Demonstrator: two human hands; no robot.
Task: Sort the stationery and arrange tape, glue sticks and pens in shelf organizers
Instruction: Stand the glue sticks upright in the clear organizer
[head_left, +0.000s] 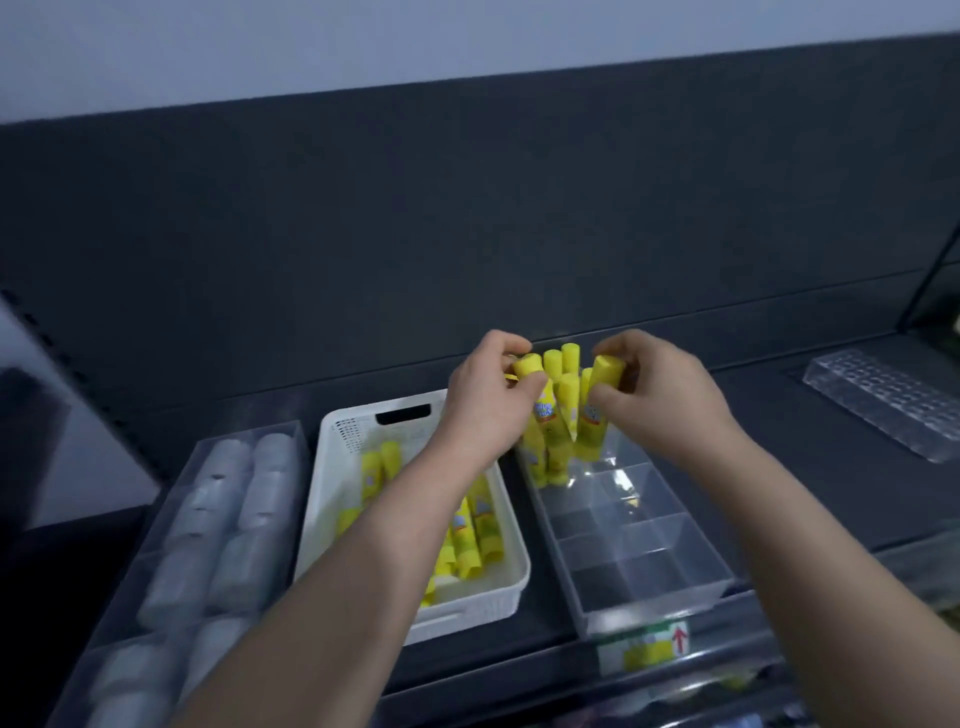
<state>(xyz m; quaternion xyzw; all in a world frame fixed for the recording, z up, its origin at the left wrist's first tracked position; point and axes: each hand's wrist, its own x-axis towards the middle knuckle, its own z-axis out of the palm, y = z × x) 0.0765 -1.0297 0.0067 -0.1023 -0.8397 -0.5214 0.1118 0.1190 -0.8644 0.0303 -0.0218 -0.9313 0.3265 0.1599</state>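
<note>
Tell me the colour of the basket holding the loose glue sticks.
White, with a perforated wall: the basket, seen in the head view.

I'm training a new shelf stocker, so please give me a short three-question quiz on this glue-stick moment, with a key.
1. Fill in: the loose glue sticks in the white basket lie ___, not upright.
2. Where do the upright glue sticks stand? A) in the white basket; B) at the far end of the clear divided organizer; C) in the tape tray.
3. True or false: the left hand and the right hand each hold one glue stick.

Key: 1 flat; 2 B; 3 true.
</note>
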